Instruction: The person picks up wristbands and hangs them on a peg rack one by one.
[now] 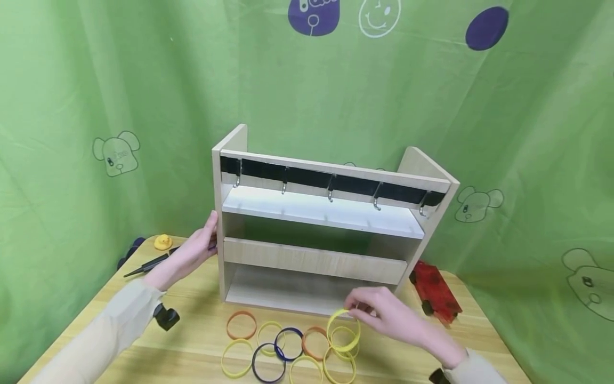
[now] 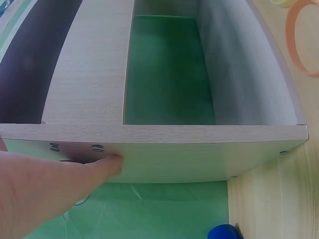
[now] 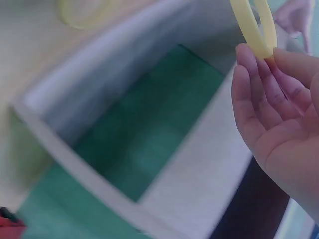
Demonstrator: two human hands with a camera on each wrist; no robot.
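My right hand pinches a yellow silicone wristband between thumb and fingers, raised above other wristbands in front of the wooden shelf. In the right wrist view the pinched yellow band stands up from the fingertips. My left hand touches the outer left side of the wooden shelf; in the left wrist view the thumb lies straight against that panel. Several metal hooks hang bare along a black strip across the shelf's upper front.
Loose wristbands lie before the shelf, among them an orange band, a dark blue band and a yellow band. A yellow rubber duck and a black pointed tool are at left. A red object lies at right.
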